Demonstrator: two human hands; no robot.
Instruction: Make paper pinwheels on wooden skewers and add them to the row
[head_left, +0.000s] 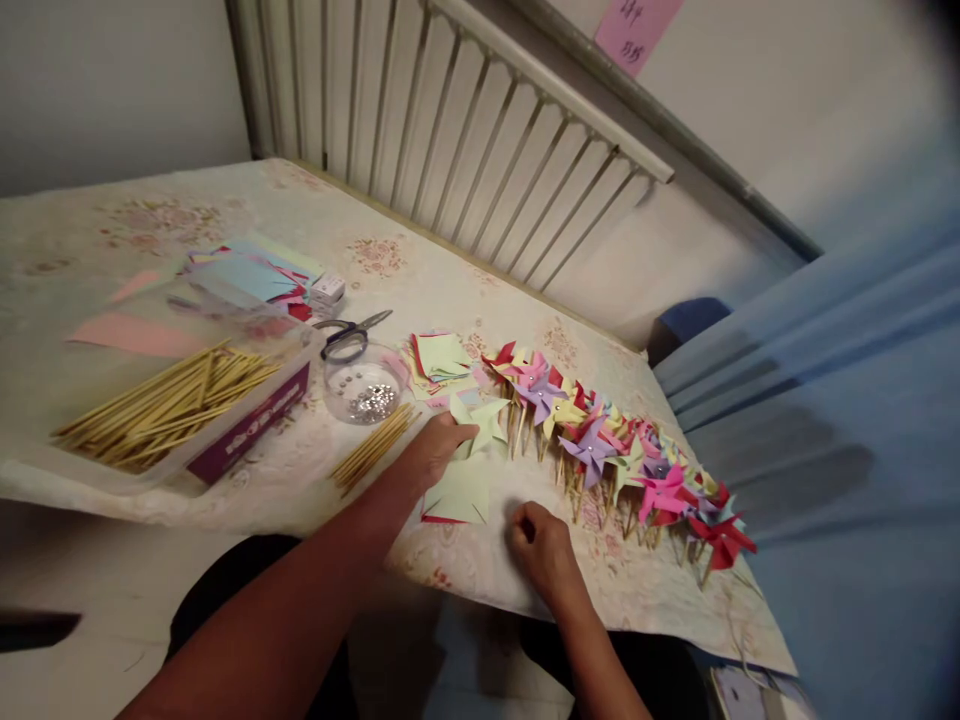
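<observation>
The left hand (439,445) lies flat, fingers spread and released, on a pale green paper square (463,488) just left of the row of pinwheels (607,445). The right hand (541,545), fingers curled shut and empty, rests just below that row. Loose sticks (373,447) lie left of the paper, beside a dish of pins (365,392) and scissors (349,335).

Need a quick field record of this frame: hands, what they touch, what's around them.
left hand: flat on a pale green paper pinwheel, fingers spread
right hand: loosely curled on the table, holds nothing visible
green paper square: lies between the hands
finished pinwheels: row running right of the hands
loose sticks: left of the left hand
stick box: far left
bowl of pins: beside scissors
</observation>
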